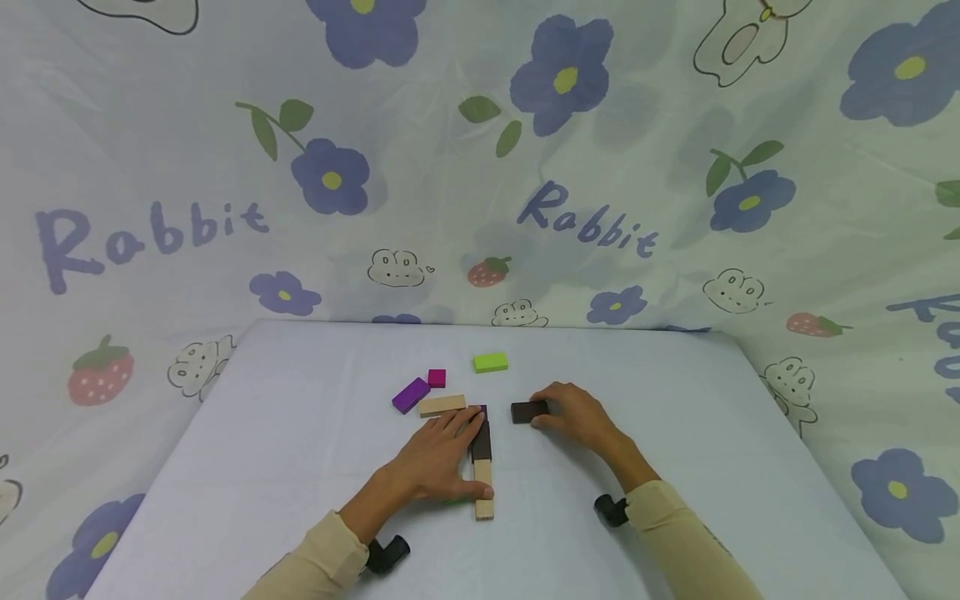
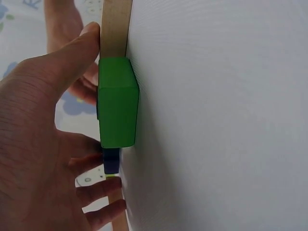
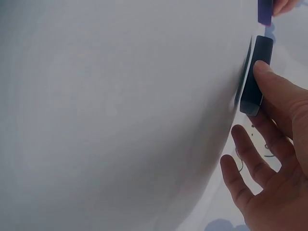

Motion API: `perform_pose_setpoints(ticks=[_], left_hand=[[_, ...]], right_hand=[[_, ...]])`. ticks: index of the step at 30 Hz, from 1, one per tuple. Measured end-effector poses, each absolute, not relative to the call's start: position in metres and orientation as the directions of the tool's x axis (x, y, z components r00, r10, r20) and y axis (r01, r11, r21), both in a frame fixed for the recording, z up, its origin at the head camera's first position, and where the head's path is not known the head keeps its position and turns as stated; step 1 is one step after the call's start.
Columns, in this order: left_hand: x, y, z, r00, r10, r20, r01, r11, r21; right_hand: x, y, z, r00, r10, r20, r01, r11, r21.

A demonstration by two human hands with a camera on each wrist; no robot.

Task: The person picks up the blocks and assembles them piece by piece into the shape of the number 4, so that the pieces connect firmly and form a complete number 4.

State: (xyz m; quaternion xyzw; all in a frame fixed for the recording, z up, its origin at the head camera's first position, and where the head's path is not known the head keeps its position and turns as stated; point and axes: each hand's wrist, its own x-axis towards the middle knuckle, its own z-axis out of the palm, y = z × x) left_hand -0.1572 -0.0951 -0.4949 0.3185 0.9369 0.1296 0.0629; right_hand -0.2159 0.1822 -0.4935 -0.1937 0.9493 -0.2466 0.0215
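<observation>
Lying closest to the person, a near tan block [image 1: 483, 479] begins a straight row on the white worktop [image 1: 637, 542], its long axis running directly away from the person. A green block [image 2: 118, 113], mostly hidden beneath the palm in the head view, lies left of the row, its longer edges roughly parallel to it. The left hand [image 1: 435, 460] spans the row: thumb on the near tan block, fingertips at the far end. This grip is spread wide, touching rather than clasping. A first dark block [image 1: 481, 442] and a partly covered purple-blue block [image 1: 482, 410] continue the same axis.

To the right, apart from the row, the right hand [image 1: 581, 417] pinches a second dark block [image 1: 522, 412]. Its grip is narrowed to the block's width and takes the right-hand end; the free end projects leftward, pointing toward the row. The long axis lies left to right, roughly square to the row. Whether the underside touches the worktop cannot be told.

Beyond the left fingertips, a far tan block [image 1: 442, 407] lies nearly crosswise. A violet block [image 1: 411, 396] slants diagonally, its far end near a small magenta block [image 1: 437, 378]. Farthest lies a lime block [image 1: 491, 362], long axis left to right, before a patterned backdrop [image 1: 450, 208].
</observation>
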Motion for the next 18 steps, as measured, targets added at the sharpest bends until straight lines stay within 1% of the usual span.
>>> perform_pose_setpoints(ticks=[10, 18], left_hand=[[-0.158, -0.095, -0.496, -0.790, 0.612, -0.041, 0.581, 0.768, 0.270], [-0.158, -0.095, -0.494, -0.788, 0.615, -0.034, 0.585, 0.764, 0.272]], right_hand=[[-0.218, 0.169, -0.492, -0.916, -0.398, 0.043, -0.369, 0.798, -0.477], [-0.218, 0.158, -0.489, -0.920, -0.390, 0.028, -0.354, 0.801, -0.482]])
